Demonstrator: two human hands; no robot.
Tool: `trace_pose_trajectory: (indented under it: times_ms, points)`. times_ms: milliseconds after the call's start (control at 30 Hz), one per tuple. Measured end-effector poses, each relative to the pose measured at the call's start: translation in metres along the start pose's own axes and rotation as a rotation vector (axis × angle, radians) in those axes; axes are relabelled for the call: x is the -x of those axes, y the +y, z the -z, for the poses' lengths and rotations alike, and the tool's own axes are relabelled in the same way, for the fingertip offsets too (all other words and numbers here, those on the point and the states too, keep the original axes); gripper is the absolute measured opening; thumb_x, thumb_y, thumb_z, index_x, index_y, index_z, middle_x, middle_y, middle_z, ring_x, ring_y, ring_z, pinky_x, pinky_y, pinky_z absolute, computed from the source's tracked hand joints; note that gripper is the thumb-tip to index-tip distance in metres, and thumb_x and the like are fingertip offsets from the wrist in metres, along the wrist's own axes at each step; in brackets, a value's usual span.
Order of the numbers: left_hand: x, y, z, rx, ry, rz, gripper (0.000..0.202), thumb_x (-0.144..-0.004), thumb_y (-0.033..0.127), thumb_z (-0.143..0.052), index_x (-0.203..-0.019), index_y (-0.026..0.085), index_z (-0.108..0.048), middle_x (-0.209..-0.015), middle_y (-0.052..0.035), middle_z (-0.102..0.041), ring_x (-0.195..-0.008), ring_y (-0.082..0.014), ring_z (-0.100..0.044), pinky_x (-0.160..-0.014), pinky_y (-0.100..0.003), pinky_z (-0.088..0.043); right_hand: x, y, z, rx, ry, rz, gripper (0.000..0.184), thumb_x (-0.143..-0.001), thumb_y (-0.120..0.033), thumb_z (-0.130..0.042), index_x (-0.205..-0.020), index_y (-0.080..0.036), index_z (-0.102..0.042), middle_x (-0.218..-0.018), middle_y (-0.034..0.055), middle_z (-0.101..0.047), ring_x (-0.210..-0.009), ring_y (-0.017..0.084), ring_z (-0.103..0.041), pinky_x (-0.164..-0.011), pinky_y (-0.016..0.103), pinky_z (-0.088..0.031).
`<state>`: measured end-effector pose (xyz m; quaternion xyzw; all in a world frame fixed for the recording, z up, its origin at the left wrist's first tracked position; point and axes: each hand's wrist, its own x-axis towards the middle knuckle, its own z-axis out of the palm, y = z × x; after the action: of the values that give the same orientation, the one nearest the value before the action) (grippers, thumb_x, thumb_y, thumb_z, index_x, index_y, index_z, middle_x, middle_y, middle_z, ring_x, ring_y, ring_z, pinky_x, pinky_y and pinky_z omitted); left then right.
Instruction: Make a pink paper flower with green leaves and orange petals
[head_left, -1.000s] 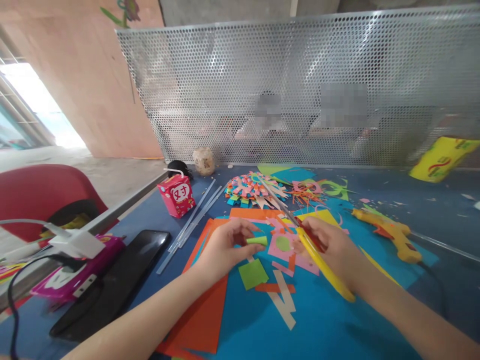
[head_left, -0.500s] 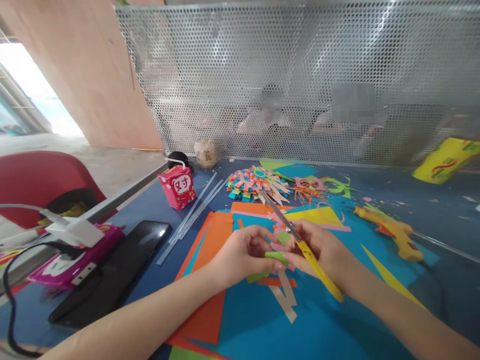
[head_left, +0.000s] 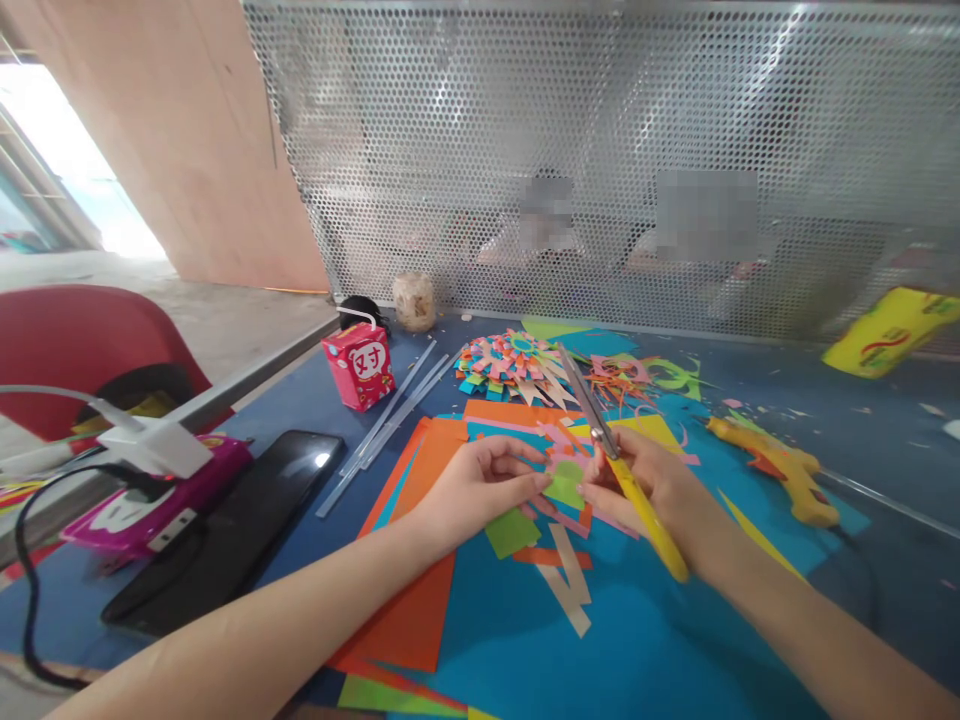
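My right hand (head_left: pixel 649 485) is closed on yellow-handled scissors (head_left: pixel 637 515), blades up and pointing away from me. Its thumb and fingertip come close to a light green paper piece (head_left: pixel 566 485) lying over pink scraps. To the left, my left hand (head_left: pixel 491 485) has half-curled fingers and a stretched thumb, with a gap between and nothing visible in it. Below that hand lies another green paper square (head_left: pixel 512 533). Two pale paper strips (head_left: pixel 566 590) and an orange strip (head_left: pixel 551 557) rest on the blue sheet (head_left: pixel 600 660).
A layered paper flower (head_left: pixel 510 365) lies behind the hands. Orange sheets (head_left: pixel 420 590), clear glue sticks (head_left: pixel 390 420), a red drink box (head_left: pixel 360 365) and a black phone (head_left: pixel 232 520) are left. A yellow glue gun (head_left: pixel 780 470) lies right. A perforated metal panel (head_left: pixel 450 130) stands behind.
The folded green paper that both hands pinched is no longer seen between them. My hands have moved slightly apart, and the scissors now point more upright.
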<state>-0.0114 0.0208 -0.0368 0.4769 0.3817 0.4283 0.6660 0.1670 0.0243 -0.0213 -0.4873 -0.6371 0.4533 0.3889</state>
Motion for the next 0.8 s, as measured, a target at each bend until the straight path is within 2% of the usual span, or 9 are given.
trace_pose_trajectory:
  times_ms: [167, 400, 533, 700, 800]
  points:
    - [0.001, 0.000, -0.002, 0.001, -0.016, 0.026, 0.033, -0.058, 0.033, -0.077, -0.076, 0.014, -0.058, -0.057, 0.0015, -0.066, -0.054, -0.0127, -0.066, -0.055, -0.021, -0.049, 0.002, -0.005, -0.002, 0.013, 0.006, -0.052, 0.038, -0.047, -0.030, -0.072, -0.069, -0.024, -0.041, -0.053, -0.0090, -0.048, -0.046, 0.009, -0.046, -0.050, 0.024, -0.043]
    - [-0.001, -0.005, 0.000, 0.014, -0.027, 0.032, 0.030, -0.057, 0.030, -0.078, -0.073, 0.014, -0.058, -0.055, 0.0032, -0.066, -0.056, -0.0123, -0.067, -0.056, -0.019, -0.050, 0.005, -0.001, -0.001, 0.051, -0.072, -0.008, 0.034, -0.054, -0.030, -0.067, -0.071, -0.024, -0.038, -0.056, -0.0082, -0.047, -0.048, 0.010, -0.049, -0.049, 0.024, -0.043]
    - [0.000, -0.004, 0.000, 0.014, -0.047, 0.048, 0.030, -0.056, 0.031, -0.078, -0.072, 0.014, -0.059, -0.055, 0.0023, -0.066, -0.055, -0.0126, -0.066, -0.056, -0.020, -0.050, 0.007, 0.005, 0.001, 0.094, -0.096, 0.035, 0.031, -0.059, -0.025, -0.064, -0.075, -0.025, -0.037, -0.065, -0.0061, -0.050, -0.055, 0.011, -0.052, -0.055, 0.024, -0.045]
    - [0.001, -0.004, 0.001, 0.016, -0.102, 0.030, 0.031, -0.059, 0.030, -0.077, -0.079, 0.012, -0.061, -0.059, 0.0002, -0.068, -0.055, -0.0117, -0.065, -0.057, -0.021, -0.051, 0.006, 0.001, -0.003, 0.060, -0.063, 0.040, 0.030, -0.056, -0.023, -0.062, -0.069, -0.025, -0.035, -0.057, -0.0079, -0.043, -0.049, 0.010, -0.044, -0.047, 0.022, -0.039]
    - [0.002, -0.005, 0.000, 0.001, -0.131, 0.028, 0.030, -0.061, 0.030, -0.076, -0.080, 0.012, -0.062, -0.062, -0.0010, -0.068, -0.054, -0.0112, -0.064, -0.057, -0.021, -0.050, 0.007, -0.002, -0.006, 0.052, -0.054, 0.045, 0.030, -0.055, -0.022, -0.062, -0.070, -0.025, -0.036, -0.058, -0.0073, -0.044, -0.051, 0.010, -0.044, -0.049, 0.023, -0.039]
